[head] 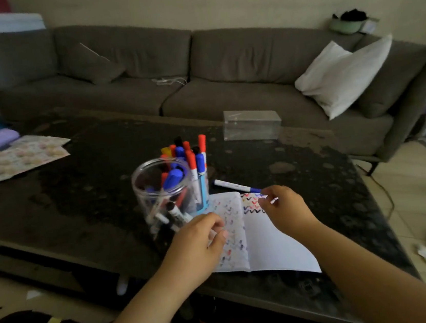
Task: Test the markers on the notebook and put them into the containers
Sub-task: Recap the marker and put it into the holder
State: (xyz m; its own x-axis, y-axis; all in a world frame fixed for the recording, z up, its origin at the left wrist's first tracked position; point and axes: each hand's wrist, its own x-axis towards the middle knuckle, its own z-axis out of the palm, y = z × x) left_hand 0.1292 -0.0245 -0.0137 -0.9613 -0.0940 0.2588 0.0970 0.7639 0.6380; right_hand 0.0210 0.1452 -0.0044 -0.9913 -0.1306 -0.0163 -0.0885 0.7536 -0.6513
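Hovering over notebook (267, 243): left hand (202, 236), right hand (284, 206), fingers curled.

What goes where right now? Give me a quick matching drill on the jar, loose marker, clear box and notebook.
1 jar
2 loose marker
3 clear box
4 notebook

a lies open under both hands
b far side of the table, near the sofa
c left of the notebook, markers inside
d lies flat on the table past the notebook

Pairs: 1-c, 2-d, 3-b, 4-a
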